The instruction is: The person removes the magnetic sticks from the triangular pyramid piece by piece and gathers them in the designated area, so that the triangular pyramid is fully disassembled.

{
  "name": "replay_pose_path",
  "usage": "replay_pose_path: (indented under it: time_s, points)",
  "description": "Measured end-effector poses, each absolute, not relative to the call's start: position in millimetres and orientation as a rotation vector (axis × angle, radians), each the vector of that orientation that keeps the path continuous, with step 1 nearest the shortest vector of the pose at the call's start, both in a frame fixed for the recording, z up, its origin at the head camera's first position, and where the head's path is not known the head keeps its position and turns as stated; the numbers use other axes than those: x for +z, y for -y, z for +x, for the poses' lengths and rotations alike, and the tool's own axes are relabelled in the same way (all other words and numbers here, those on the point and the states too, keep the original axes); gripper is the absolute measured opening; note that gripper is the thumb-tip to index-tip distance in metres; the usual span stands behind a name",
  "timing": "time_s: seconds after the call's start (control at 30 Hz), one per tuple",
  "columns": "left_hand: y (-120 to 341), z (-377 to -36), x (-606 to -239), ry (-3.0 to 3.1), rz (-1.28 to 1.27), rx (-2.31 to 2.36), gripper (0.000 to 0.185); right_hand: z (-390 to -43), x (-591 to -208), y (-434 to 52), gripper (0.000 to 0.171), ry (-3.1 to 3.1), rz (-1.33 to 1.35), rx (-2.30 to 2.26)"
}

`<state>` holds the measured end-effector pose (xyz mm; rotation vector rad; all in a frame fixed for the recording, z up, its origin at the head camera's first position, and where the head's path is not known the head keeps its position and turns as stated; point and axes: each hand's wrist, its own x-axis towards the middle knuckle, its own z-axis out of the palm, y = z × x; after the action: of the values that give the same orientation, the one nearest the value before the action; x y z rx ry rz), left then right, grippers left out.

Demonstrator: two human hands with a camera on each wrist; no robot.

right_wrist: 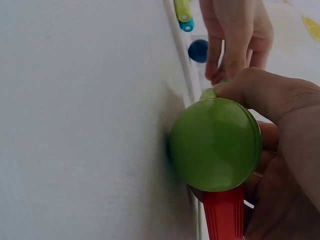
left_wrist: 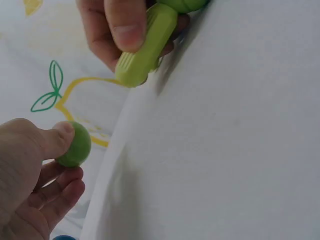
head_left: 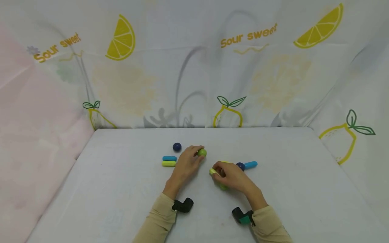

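- Lettering "Sour sweet" (head_left: 248,34) is printed in orange on the backdrop cloth (head_left: 194,77), once upper left and once upper centre, among lemon-slice and lemon-outline prints; no other readable writing or brand.
- Left hand (head_left: 187,164) pinches a green ball (head_left: 202,152) between thumb and curled fingers; left wrist view shows the thumb tip pressed on it.
- Green ball sits near the table's (head_left: 121,189) middle, just right of a dark blue ball (head_left: 177,146).
- Right hand (head_left: 231,177) has fingers curled round a light green ribbed rod (left_wrist: 146,46), which in the right wrist view ends in a large green ball (right_wrist: 216,144); a red rod (right_wrist: 224,214) shows below that ball in the same grip.
- Right hand's bundle lies on the table just right of centre, near the left hand but not touching it.
- Blue capsule piece (head_left: 169,158) and yellow-green capsule piece (head_left: 169,163) lie stacked side by side, touching, just left of the left hand.
- Second dark blue ball (head_left: 240,166) touches a cyan rod (head_left: 250,164), just beyond the right hand.
- Back table edge meets the cloth; left and right edges also run along cloth walls.
- Open surface is wide to the left, right and front of the cluster.
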<state>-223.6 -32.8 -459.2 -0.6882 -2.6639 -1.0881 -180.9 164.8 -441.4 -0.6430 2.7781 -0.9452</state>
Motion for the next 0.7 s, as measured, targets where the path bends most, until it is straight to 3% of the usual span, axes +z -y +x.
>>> replay_pose_path:
  time_s: [0.7]
  points:
    - [69.3,-252.5,-449.4,2.573,-0.618,-0.863,0.037,-177.6,-444.5,-155.2,0.017,-2.827,-0.662,-0.966]
